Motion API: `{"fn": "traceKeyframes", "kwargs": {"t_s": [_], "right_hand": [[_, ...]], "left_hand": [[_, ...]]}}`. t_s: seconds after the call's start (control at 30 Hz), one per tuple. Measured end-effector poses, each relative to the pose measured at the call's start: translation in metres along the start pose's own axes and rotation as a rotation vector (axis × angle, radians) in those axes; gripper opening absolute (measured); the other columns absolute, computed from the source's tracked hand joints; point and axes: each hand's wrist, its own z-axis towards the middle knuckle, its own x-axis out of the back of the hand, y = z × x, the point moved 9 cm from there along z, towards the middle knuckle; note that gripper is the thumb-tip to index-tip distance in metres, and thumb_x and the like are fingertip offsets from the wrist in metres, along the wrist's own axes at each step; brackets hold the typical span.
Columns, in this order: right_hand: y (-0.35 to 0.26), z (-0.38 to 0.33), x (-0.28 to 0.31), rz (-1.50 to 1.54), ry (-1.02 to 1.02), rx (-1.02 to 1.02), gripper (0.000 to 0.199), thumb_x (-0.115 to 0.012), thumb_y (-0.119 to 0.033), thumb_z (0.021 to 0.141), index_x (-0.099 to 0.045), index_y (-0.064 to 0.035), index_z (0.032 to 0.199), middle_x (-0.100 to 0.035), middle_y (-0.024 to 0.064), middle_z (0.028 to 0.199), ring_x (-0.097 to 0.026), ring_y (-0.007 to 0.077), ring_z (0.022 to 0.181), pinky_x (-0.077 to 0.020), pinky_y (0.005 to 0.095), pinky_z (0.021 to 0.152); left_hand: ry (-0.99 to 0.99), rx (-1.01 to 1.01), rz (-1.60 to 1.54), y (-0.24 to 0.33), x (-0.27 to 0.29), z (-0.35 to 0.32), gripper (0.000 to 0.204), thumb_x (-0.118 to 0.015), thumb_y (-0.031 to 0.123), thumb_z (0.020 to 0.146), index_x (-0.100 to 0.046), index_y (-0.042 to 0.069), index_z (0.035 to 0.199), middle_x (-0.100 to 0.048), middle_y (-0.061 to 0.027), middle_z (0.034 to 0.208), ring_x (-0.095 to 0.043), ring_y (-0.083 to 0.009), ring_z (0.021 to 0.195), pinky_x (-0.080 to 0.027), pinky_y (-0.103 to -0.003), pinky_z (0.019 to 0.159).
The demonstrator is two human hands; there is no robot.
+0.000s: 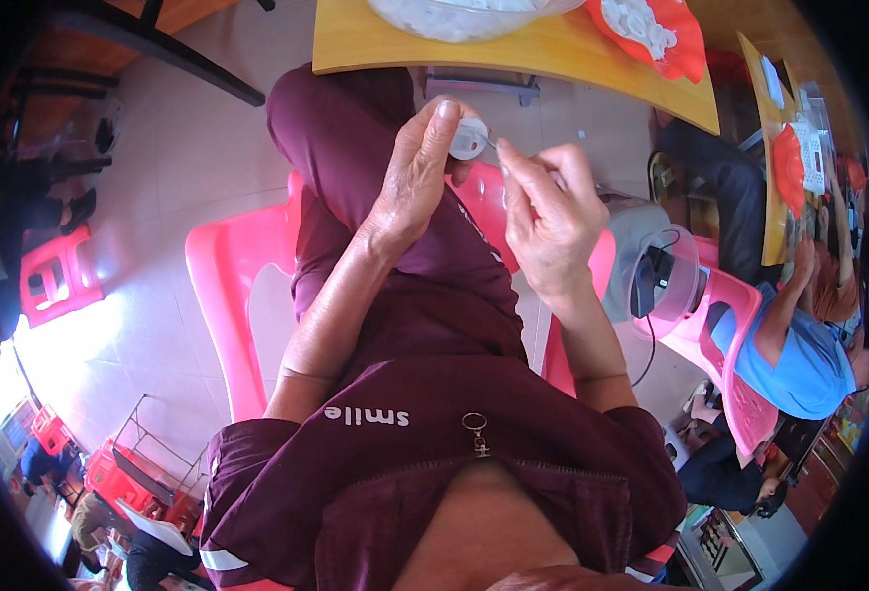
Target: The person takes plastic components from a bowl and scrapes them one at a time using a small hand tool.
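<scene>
Above my lap, my left hand grips a small white round plastic piece between thumb and fingers. Its flat face is turned toward my other hand, and a dark opening shows on it. My right hand pinches a thin, pointed metal tool, whose tip reaches the edge of the round piece. Most of the tool is hidden by my fingers, so its exact kind does not show. Whether the tip touches the piece or only comes close, I cannot tell.
Ahead is a yellow wooden table bearing a clear bowl of whitish parts and a red dish with white rings. To the right, a clear round tub holding a black device sits on a pink chair. Other people work nearby.
</scene>
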Motion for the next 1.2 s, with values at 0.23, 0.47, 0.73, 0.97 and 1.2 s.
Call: {"fn": "traceKeyframes", "kwargs": {"t_s": [0.23, 0.47, 0.73, 0.97, 1.2], "right_hand": [[0.014, 0.007, 0.004, 0.294, 0.022, -0.132, 0.024, -0.067, 0.008, 0.073, -0.068, -0.0028, 0.094, -0.05, 0.0049, 0.072, -0.051, 0.0126, 0.058, -0.0407, 0.0251, 0.051], [0.015, 0.008, 0.007, 0.354, 0.046, -0.157, 0.024, -0.066, 0.008, 0.074, -0.068, -0.0024, 0.096, -0.051, 0.0052, 0.073, -0.052, 0.0134, 0.062, -0.042, 0.025, 0.054], [0.008, 0.001, 0.005, 0.269, 0.055, -0.092, 0.028, -0.066, 0.011, 0.075, -0.069, -0.0026, 0.099, -0.051, 0.0038, 0.077, -0.051, 0.0086, 0.061, -0.0408, 0.0213, 0.052], [0.005, 0.001, 0.003, 0.197, 0.034, -0.054, 0.033, -0.066, 0.011, 0.073, -0.069, -0.0049, 0.102, -0.051, 0.0049, 0.078, -0.052, 0.0104, 0.064, -0.0428, 0.0221, 0.053], [0.009, 0.0, 0.001, 0.231, 0.037, -0.118, 0.032, -0.064, 0.012, 0.074, -0.069, -0.0052, 0.101, -0.05, 0.0046, 0.076, -0.052, 0.0104, 0.062, -0.0434, 0.0224, 0.052]], "left_hand": [[-0.096, 0.015, -0.398, 0.012, -0.006, -0.003, 0.031, -0.051, 0.027, 0.095, -0.056, 0.002, 0.111, -0.06, -0.0054, 0.093, -0.056, -0.0111, 0.081, -0.048, -0.028, 0.076], [-0.187, -0.005, -0.472, 0.014, -0.011, -0.004, 0.029, -0.055, 0.014, 0.092, -0.055, 0.001, 0.118, -0.06, -0.011, 0.111, -0.06, -0.0165, 0.096, -0.05, -0.034, 0.087], [-0.127, -0.016, -0.424, 0.018, -0.014, -0.006, 0.034, -0.058, 0.007, 0.089, -0.053, 0.001, 0.122, -0.061, -0.0101, 0.112, -0.06, -0.0178, 0.1, -0.049, -0.034, 0.09], [-0.13, -0.034, -0.345, 0.021, -0.015, -0.008, 0.037, -0.058, 0.004, 0.088, -0.052, 0.0, 0.124, -0.062, -0.0094, 0.11, -0.059, -0.0159, 0.101, -0.048, -0.032, 0.091], [-0.113, -0.037, -0.356, 0.025, -0.016, -0.009, 0.037, -0.055, -0.001, 0.086, -0.052, -0.002, 0.124, -0.062, -0.0092, 0.106, -0.058, -0.014, 0.099, -0.048, -0.029, 0.089]]}}
